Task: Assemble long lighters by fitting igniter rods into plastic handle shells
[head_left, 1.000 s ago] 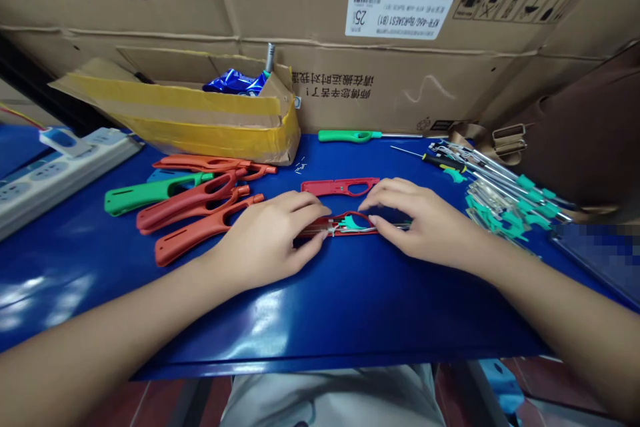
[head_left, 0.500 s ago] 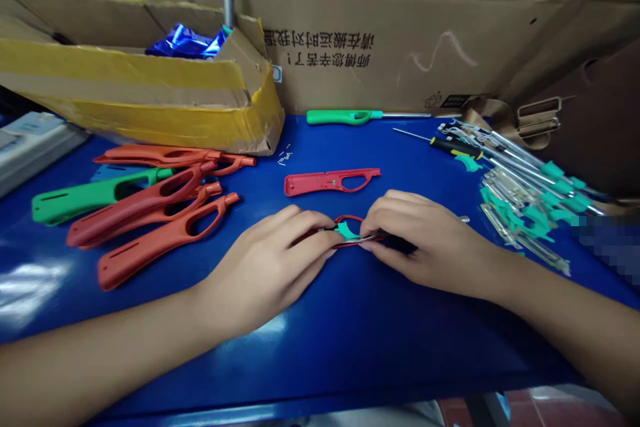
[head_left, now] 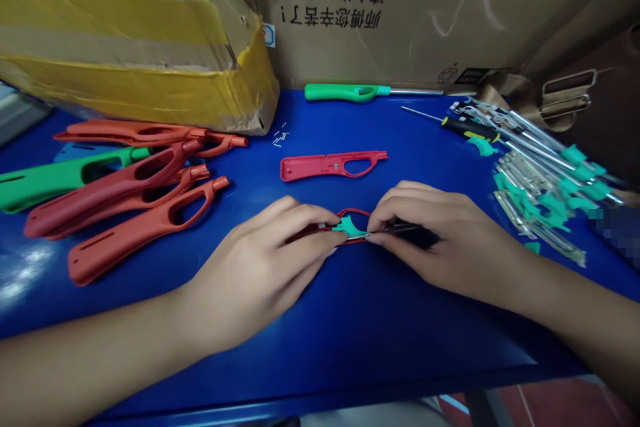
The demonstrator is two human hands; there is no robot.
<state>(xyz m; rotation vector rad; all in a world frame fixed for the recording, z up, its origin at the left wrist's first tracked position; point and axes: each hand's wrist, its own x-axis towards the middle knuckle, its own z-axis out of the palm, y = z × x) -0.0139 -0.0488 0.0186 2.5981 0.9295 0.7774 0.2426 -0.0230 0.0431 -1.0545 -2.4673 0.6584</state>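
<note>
Low over the blue table (head_left: 320, 333), my left hand (head_left: 265, 260) is closed around a red lighter casing half (head_left: 356, 212) with a finger loop. A teal trigger (head_left: 351, 225) sits in that casing, just past my left fingertips. My right hand (head_left: 440, 230) pinches a thin metallic piece (head_left: 361, 236) at the trigger's right side; the fingers hide most of it. Behind both hands, a second red casing half (head_left: 313, 167) lies with its hollow side up, a small green spot inside.
Several orange-red casings (head_left: 145, 230) and a green one (head_left: 55, 177) are piled at left. A taped carton (head_left: 185, 90) stands behind them. At the back lie a green lighter (head_left: 340, 92) and a screwdriver (head_left: 465, 128). Metal tubes with teal triggers (head_left: 555, 167) heap at right.
The view has shifted, bringing the table closer. My right hand has moved slightly away from my left, and more of the teal trigger shows between them.
</note>
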